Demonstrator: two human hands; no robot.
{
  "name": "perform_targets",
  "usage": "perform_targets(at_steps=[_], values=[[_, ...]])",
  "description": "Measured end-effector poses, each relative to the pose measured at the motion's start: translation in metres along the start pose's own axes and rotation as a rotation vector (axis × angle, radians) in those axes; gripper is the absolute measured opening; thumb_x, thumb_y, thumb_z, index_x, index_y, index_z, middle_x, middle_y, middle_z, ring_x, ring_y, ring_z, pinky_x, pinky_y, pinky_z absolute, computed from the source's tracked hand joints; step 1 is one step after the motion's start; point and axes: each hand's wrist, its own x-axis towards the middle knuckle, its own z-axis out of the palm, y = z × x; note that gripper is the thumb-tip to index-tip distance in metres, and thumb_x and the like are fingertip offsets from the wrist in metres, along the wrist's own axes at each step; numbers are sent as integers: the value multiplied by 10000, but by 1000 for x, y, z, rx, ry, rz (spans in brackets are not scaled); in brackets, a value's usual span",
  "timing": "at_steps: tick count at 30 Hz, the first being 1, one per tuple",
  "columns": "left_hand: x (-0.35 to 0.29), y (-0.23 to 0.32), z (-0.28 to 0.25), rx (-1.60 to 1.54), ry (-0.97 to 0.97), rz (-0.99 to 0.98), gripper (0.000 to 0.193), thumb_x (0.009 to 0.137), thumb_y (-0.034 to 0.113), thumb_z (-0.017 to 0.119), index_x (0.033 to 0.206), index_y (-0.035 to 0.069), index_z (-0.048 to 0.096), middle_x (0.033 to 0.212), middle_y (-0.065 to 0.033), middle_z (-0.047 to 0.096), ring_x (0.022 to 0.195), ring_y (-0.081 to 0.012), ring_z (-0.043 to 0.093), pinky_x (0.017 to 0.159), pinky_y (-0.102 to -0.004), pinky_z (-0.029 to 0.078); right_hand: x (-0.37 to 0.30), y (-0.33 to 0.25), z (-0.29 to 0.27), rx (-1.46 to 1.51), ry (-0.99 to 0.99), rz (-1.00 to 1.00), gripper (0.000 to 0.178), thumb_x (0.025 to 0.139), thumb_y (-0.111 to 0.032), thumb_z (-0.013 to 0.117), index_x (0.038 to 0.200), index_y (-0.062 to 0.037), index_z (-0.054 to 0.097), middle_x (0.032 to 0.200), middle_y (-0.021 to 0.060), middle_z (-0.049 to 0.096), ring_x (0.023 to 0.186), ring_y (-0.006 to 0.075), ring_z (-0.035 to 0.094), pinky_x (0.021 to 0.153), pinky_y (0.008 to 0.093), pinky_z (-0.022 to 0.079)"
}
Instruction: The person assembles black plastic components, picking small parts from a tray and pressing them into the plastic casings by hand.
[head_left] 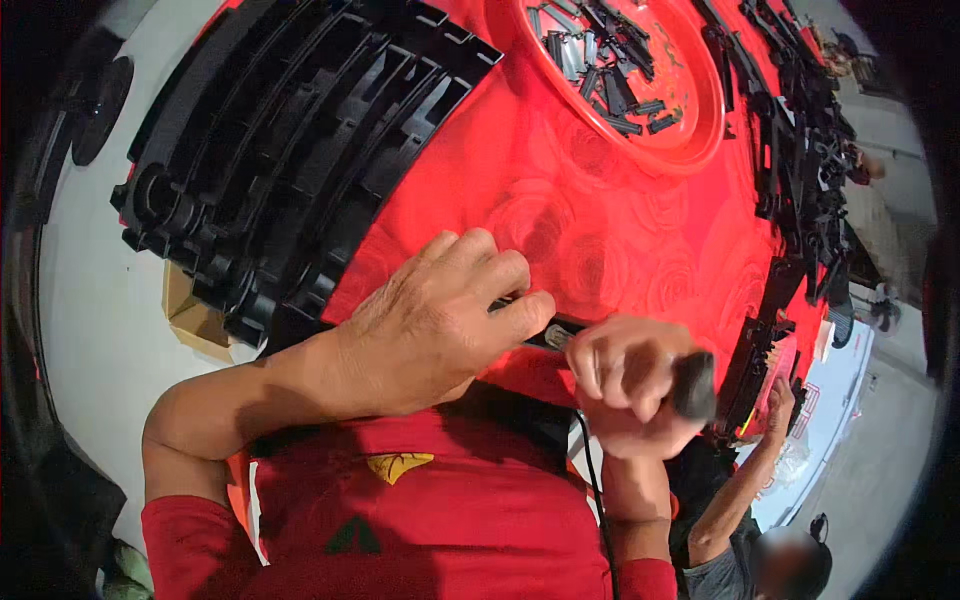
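Note:
My left hand (450,310) is closed, its fingers curled over a long black plastic part (562,336) that lies across the near side of the red-covered table. Most of that part is hidden under my two hands. Just to its right, my right hand (630,385) makes a fist around a tool with a rounded black handle (693,387); motion blurs it, and its working end cannot be seen. Beyond my left hand lies a row of long, curved black plastic parts (330,130), nested side by side.
A red basin (712,140) with several small black pieces stands at the far side. More black parts (800,160) line the table's right edge. A co-worker's arm (745,480) reaches in at the right. An open cardboard box (195,320) is at left; a black cable (592,470) hangs beside me.

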Motion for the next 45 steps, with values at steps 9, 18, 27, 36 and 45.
perform_targets(at_steps=[9, 18, 27, 36, 45], values=[[-5, 22, -8, 181, -42, 106, 347, 919, 138, 630, 1245, 239, 691, 986, -80, 577, 841, -258, 575, 691, -373, 467, -39, -23, -23, 89, 219, -166, 624, 1028, -549, 477, 552, -177, 322, 504, -42, 267, 469, 158, 270, 505, 334, 238], [9, 20, -3, 73, -212, 80, 344, 927, 161, 630, 1251, 256, 698, 936, -82, 515, 814, -266, 539, 670, -395, 445, -48, -11, -40, 178, 249, -85, 623, 1009, -592, 508, 575, -181, 331, 518, -49, 272, 483, 156, 278, 507, 331, 221], [13, 21, -4, 79, -264, 81, 345, 887, 182, 647, 1214, 267, 721, 920, -59, 523, 793, -244, 529, 641, -383, 425, -46, -20, -37, 34, 218, -96, 616, 1017, -553, 521, 572, -180, 315, 478, -43, 265, 396, 149, 250, 423, 316, 190], [13, 20, 4, 177, -176, 122, 314, 804, 235, 757, 1104, 325, 753, 869, -12, 525, 686, -185, 504, 546, -329, 385, -49, -17, -45, 208, 301, -96, 632, 1048, -530, 482, 559, -168, 312, 474, -41, 258, 389, 130, 229, 415, 305, 173], [15, 23, 5, 195, -228, 62, 334, 774, 306, 832, 1085, 394, 745, 893, 6, 576, 673, -171, 499, 530, -321, 365, -47, -19, -46, 196, 302, -129, 645, 1077, -542, 441, 575, -153, 331, 461, -35, 290, 354, 120, 238, 362, 288, 175]])
